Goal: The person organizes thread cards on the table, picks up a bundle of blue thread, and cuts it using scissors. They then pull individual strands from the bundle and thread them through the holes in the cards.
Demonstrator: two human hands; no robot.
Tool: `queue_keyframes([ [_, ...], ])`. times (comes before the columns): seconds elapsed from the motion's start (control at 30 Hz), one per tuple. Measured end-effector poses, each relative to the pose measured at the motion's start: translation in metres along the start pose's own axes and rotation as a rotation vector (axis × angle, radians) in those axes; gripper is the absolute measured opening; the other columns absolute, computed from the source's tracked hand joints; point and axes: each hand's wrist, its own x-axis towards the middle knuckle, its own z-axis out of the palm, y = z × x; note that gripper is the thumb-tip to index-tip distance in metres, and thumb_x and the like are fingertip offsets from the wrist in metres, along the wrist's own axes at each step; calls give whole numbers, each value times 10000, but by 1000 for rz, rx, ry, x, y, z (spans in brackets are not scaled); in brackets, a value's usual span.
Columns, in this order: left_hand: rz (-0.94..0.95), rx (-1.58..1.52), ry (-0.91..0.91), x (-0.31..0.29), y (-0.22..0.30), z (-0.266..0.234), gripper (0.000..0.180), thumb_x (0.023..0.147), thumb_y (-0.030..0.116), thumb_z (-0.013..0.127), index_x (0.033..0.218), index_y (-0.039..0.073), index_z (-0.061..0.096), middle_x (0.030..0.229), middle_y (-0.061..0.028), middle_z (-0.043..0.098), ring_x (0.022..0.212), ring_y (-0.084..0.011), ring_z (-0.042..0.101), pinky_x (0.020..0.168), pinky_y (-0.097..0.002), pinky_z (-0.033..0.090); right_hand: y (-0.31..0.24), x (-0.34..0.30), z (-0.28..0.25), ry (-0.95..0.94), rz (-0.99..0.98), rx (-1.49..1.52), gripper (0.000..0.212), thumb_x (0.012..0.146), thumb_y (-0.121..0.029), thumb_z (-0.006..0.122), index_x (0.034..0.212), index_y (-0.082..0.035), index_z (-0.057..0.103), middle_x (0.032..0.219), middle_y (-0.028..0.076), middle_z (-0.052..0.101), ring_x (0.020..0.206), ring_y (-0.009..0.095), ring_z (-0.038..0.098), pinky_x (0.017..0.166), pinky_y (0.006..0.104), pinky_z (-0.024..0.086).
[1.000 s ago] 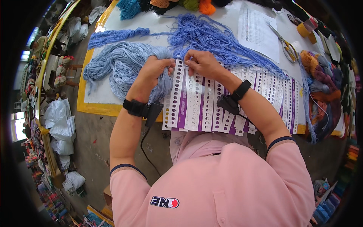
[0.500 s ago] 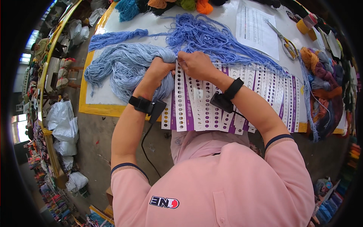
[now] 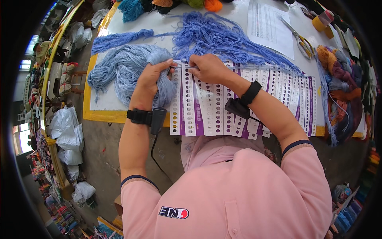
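A light-blue skein of yarn [image 3: 135, 73] lies in a loose heap at the left of the table. My left hand [image 3: 156, 75] is closed at its right end, fingers gripping the yarn. A few pale strands [image 3: 184, 67] stretch from it to my right hand [image 3: 209, 67], whose fingertips are pinched on them. Those strands seem to run on rightward over the punched cards [image 3: 219, 103], white and purple strips with rows of holes, which overlap along the near edge. Behind my hands spreads a tangled darker-blue yarn bundle [image 3: 203, 36].
Scissors [image 3: 299, 40] lie at the right beside a printed sheet [image 3: 270, 30]. Multicoloured yarn [image 3: 342, 87] hangs over the table's right side. Teal yarn [image 3: 131, 10] and orange yarn [image 3: 215, 4] sit along the back. White bags [image 3: 67, 129] hang at the left.
My left hand has moved left and drawn away from the right hand, widening the gap, and strands now show stretched between them. My right hand has stayed nearly in place.
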Motion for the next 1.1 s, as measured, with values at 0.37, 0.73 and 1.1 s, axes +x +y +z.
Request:
queue_keyframes([
  [0.37, -27, 8, 81, 24, 24, -15, 104, 828, 79, 692, 921, 51, 654, 776, -8, 627, 637, -94, 565, 579, -228, 446, 16, 1, -7, -5, 227, 32, 229, 884, -275, 573, 802, -89, 680, 776, 129, 678, 754, 322, 655, 727, 429, 503],
  [0.73, 160, 41, 300, -24, 75, -58, 233, 811, 119, 731, 980, -26, 664, 909, -130, 700, 788, -166, 657, 587, -248, 514, 3, -5, -15, -84, 273, 489, 186, 895, -169, 543, 847, -53, 680, 738, 78, 707, 739, 222, 687, 715, 349, 517],
  [1.1, 349, 347, 540, -21, 113, -82, 250, 849, 148, 697, 1039, -13, 670, 838, -57, 680, 702, -136, 603, 645, -269, 469, -4, -11, 4, 56, 194, 521, 223, 925, -58, 525, 1110, 34, 609, 948, 98, 710, 777, 137, 667, 720, 271, 527],
])
